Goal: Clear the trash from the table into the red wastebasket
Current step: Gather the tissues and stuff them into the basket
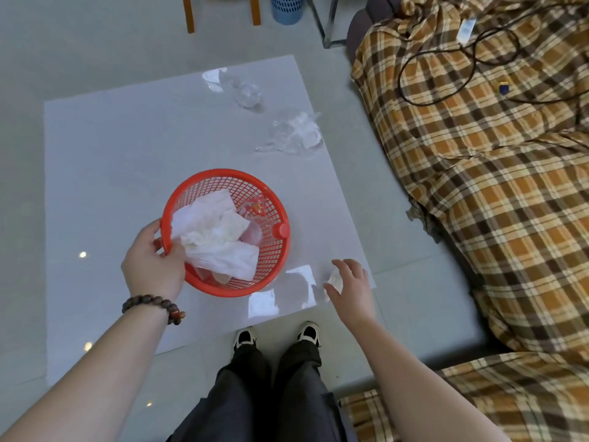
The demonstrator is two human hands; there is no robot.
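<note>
The red wastebasket [277,199] stands on the glossy white table [111,161] near its front edge. My left hand [149,263] grips its left rim. Crumpled white tissues [220,237] and clear plastic lie inside it. My right hand [350,283] rests at the table's front right corner, its fingers curled around a small crumpled piece of clear wrap [335,279]. A crumpled clear plastic bag [296,135] lies at the right edge of the table. A crushed clear plastic bottle [245,90] lies at the far edge.
A sofa with an orange plaid cover [494,186] runs along the right, with a black cable [446,65] on it. Wooden chair legs [189,14] and a blue bin [287,8] stand on the floor beyond the table. My feet [277,336] are at the table's front edge.
</note>
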